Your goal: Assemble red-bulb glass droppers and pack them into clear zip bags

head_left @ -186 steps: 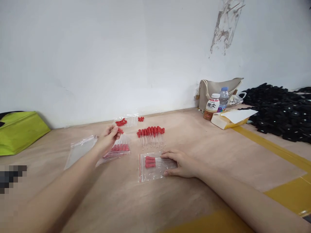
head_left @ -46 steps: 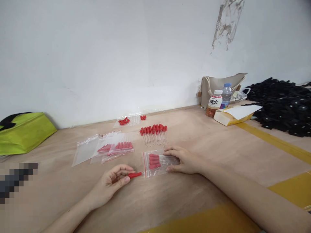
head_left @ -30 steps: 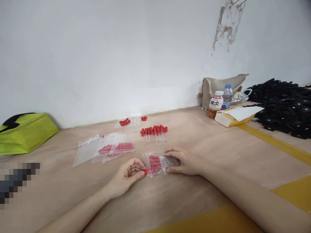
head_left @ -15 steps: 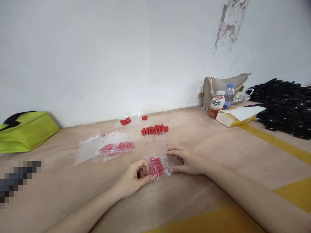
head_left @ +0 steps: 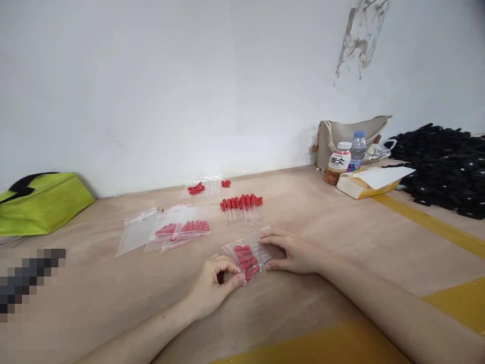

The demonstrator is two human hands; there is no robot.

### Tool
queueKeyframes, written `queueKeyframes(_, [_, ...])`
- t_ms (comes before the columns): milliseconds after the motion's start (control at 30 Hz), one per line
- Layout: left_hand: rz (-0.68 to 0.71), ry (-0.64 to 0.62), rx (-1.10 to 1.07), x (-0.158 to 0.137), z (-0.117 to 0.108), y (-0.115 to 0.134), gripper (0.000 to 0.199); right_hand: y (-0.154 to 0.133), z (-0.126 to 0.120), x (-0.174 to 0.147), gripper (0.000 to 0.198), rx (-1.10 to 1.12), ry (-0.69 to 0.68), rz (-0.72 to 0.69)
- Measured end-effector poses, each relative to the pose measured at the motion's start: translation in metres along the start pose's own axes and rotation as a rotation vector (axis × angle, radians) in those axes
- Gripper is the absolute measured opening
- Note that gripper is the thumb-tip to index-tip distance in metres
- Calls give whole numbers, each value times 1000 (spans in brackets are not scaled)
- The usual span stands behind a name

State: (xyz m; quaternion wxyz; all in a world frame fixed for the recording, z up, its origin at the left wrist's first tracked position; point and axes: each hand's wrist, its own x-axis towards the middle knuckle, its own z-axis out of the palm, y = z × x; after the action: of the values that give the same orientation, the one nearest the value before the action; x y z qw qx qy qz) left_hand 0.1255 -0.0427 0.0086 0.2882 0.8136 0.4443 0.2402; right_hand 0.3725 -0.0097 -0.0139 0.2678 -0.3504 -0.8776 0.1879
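A clear zip bag (head_left: pixel 247 259) with several red-bulbed glass droppers lies on the brown-covered table between my hands. My left hand (head_left: pixel 217 278) pinches the bag's zipper edge at its near left corner, thumb against forefinger. At the other end, my right hand (head_left: pixel 290 251) curls its thumb and fingers around the bag over the glass tubes. Just beyond stands a row of loose droppers (head_left: pixel 242 203), laid side by side with red bulbs away from me. To the left, overlapping zip bags (head_left: pixel 195 227) hold more red bulbs.
Another bag of droppers (head_left: pixel 197 188) lies by the wall. An empty-looking zip bag (head_left: pixel 136 232) is at left, near a lime-green bag (head_left: pixel 56 205). At right are a white-capped bottle (head_left: pixel 338 164), a blue-capped bottle (head_left: pixel 358 147), a yellow-white box (head_left: pixel 354 186) and a black pile (head_left: pixel 447 167).
My left hand has shifted slightly right along the zipper edge to the near corner, and its pinch is tighter. The bag has turned a little; my right hand stays nearly still.
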Motion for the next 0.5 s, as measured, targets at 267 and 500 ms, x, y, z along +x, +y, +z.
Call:
queueKeyframes(267, [6,-122,-8,-6,-1,5,21,-17,-2,-1,48,-144,166,48])
queueKeyframes(500, [-50,145,-28,15,-33,-21,30,-59,28,10,37,-209,153,192])
